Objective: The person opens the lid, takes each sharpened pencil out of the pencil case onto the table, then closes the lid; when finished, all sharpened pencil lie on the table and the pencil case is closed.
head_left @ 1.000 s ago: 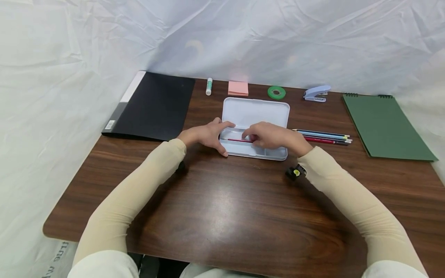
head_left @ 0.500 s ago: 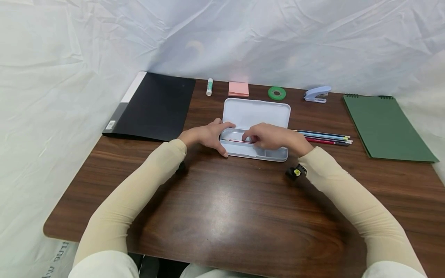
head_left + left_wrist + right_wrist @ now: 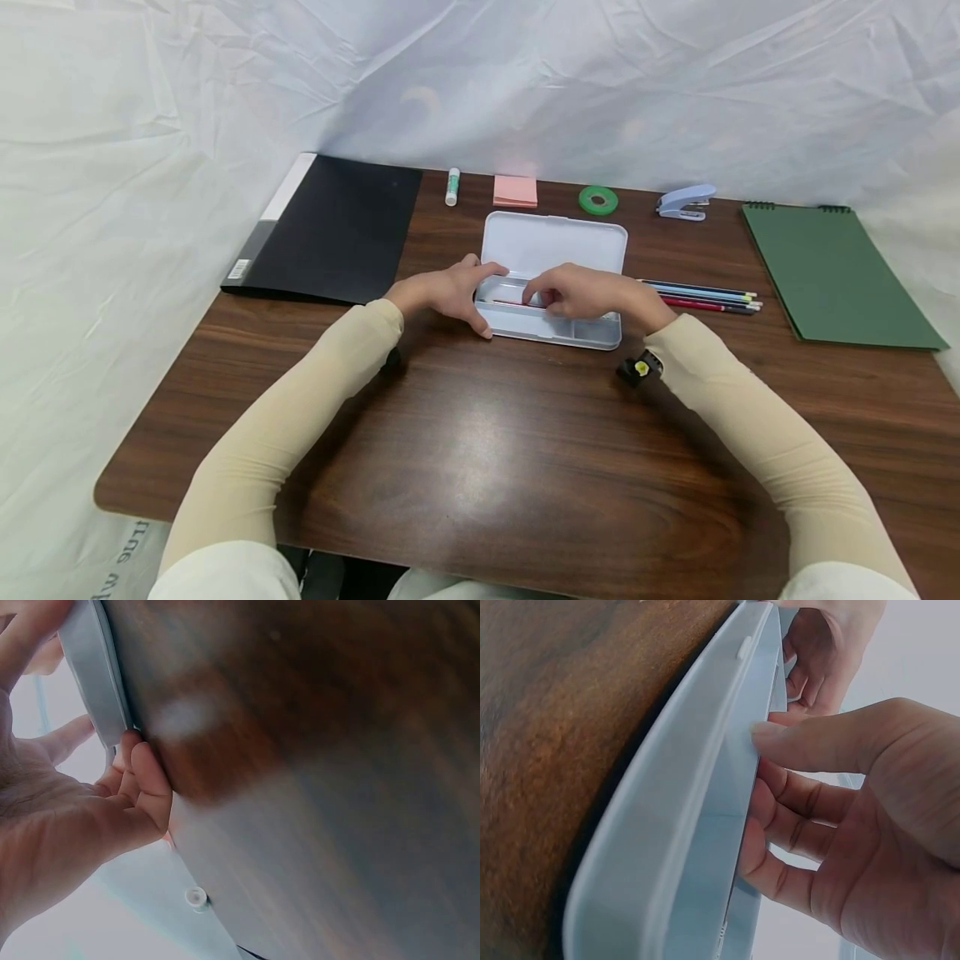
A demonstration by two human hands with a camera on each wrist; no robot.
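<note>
A white pencil case [image 3: 555,242] lies on the table with its lid raised toward the back. My left hand [image 3: 453,290] grips its left end, thumb on the front edge and fingers toward the hinge; in the left wrist view curled fingers meet the case's end. A slim red pencil [image 3: 512,303] lies lengthwise in the case. My right hand [image 3: 577,292] reaches in from the right and pinches it, hiding part of it. In the right wrist view the thumb [image 3: 810,742] and bent fingers come together at the case's inner divider, and the pencil is hardly visible.
Several pencils [image 3: 705,296] lie right of the case. Behind it are a glue stick [image 3: 452,187], pink sticky notes [image 3: 515,191], green tape [image 3: 597,200] and a stapler [image 3: 685,202]. A black folder [image 3: 337,229] lies left, a green spiral notebook [image 3: 840,279] right.
Both hands stay nearly in place at the case. The visible part of the red pencil looks slightly different, its red length thinner than one second ago.
</note>
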